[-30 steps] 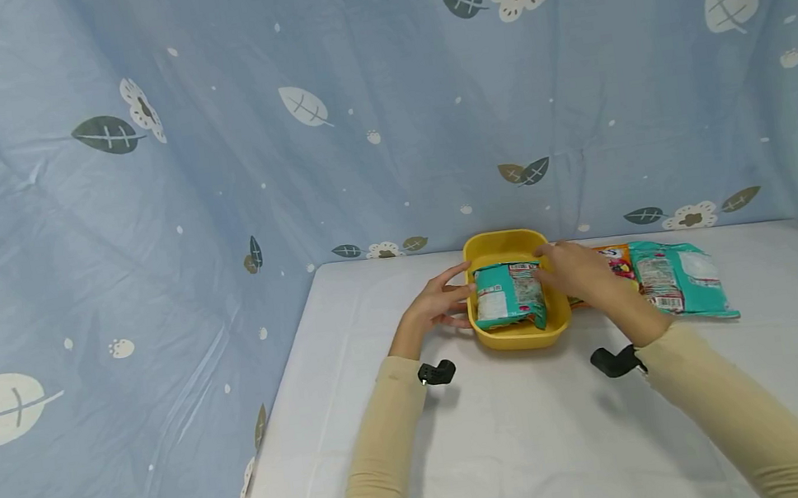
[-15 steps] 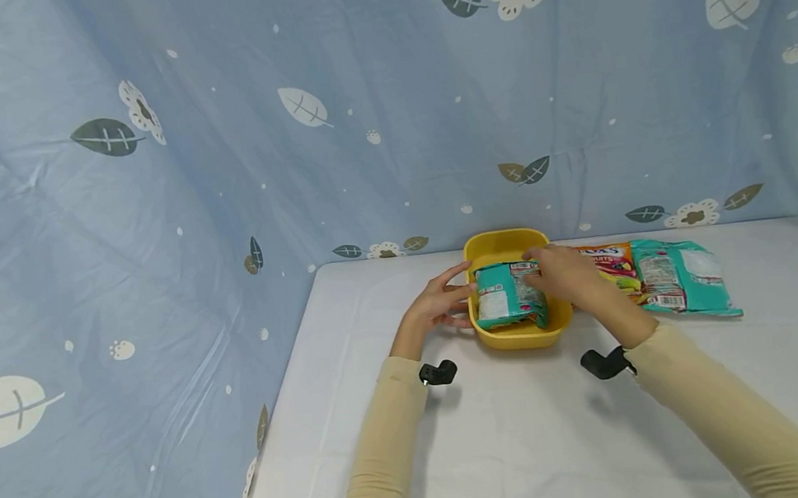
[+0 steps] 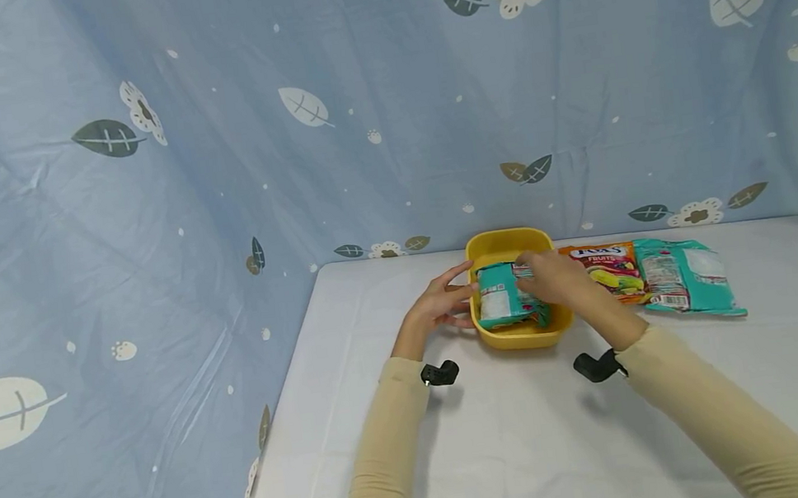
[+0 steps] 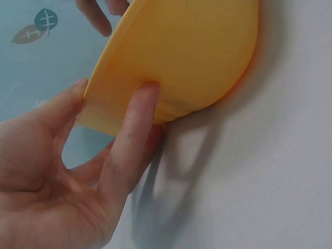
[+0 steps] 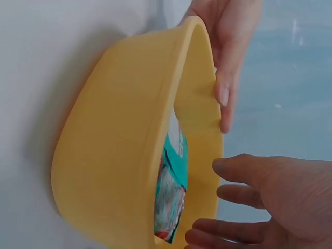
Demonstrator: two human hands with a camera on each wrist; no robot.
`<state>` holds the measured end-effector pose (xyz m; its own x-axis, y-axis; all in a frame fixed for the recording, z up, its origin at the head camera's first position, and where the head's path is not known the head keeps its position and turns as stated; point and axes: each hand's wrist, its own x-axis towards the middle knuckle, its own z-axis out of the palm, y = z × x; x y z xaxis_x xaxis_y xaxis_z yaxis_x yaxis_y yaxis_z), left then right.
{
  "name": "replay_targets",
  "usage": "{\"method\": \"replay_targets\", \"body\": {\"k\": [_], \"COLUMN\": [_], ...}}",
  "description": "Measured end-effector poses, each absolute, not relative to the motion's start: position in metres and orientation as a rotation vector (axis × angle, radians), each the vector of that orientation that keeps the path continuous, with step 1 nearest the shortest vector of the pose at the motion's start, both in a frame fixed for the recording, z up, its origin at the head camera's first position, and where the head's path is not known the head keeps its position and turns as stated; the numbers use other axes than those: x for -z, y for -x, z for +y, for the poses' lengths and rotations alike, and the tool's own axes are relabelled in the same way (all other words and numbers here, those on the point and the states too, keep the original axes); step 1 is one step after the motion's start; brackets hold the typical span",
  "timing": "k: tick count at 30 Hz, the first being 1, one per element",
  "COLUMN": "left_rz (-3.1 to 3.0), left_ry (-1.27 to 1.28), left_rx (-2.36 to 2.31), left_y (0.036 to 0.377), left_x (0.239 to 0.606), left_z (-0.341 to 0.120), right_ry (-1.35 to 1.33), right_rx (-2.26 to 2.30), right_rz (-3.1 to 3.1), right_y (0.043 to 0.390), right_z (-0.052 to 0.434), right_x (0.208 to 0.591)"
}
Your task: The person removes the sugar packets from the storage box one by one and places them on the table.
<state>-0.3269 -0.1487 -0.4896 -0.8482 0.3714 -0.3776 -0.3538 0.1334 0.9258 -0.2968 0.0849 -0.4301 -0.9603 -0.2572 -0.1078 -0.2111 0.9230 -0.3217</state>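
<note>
My left hand (image 3: 437,304) is at the left side of a yellow plastic basin (image 3: 522,340). In the left wrist view its fingers (image 4: 140,111) touch the outer wall, and one fingertip comes up to the rim. Inside the basin lies a teal snack packet (image 3: 498,297) with white and red print. My right hand (image 3: 559,277) hovers over the basin's right side, its fingers spread and pointing inward above the packet. Nothing shows between those fingers in the right wrist view, where the packet (image 5: 174,176) is partly hidden by the basin's near wall.
Right of the basin, an orange Fox's Fruits candy bag (image 3: 611,271) lies flat on the white tablecloth (image 3: 526,433). Another teal packet (image 3: 687,278) sits beside it. A blue patterned curtain (image 3: 388,159) hangs behind and to the left.
My right hand has moved left over the basin, covering more of the packet inside and uncovering the orange candy bag. The left hand and basin stay about where they were.
</note>
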Motion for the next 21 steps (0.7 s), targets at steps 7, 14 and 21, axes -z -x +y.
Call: {"method": "replay_targets", "body": {"k": [7, 14, 21], "left_rz": [1.885, 1.883, 1.887], "left_ry": [-0.020, -0.012, -0.007], "left_rx": [-1.772, -1.775, -1.775], "left_y": [0.3274, 0.3270, 0.3254], "left_x": [0.4915, 0.4908, 0.4901], "left_z": [-0.1488, -0.1484, -0.1478], "right_ry": [0.370, 0.367, 0.363], "right_rx": [0.464, 0.460, 0.474], "right_rz": [2.902, 2.892, 2.882], "right_y": [0.2963, 0.2951, 0.2964], "right_z": [0.0792, 0.0789, 0.0782], "right_x": [0.4341, 0.4356, 0.4372]}}
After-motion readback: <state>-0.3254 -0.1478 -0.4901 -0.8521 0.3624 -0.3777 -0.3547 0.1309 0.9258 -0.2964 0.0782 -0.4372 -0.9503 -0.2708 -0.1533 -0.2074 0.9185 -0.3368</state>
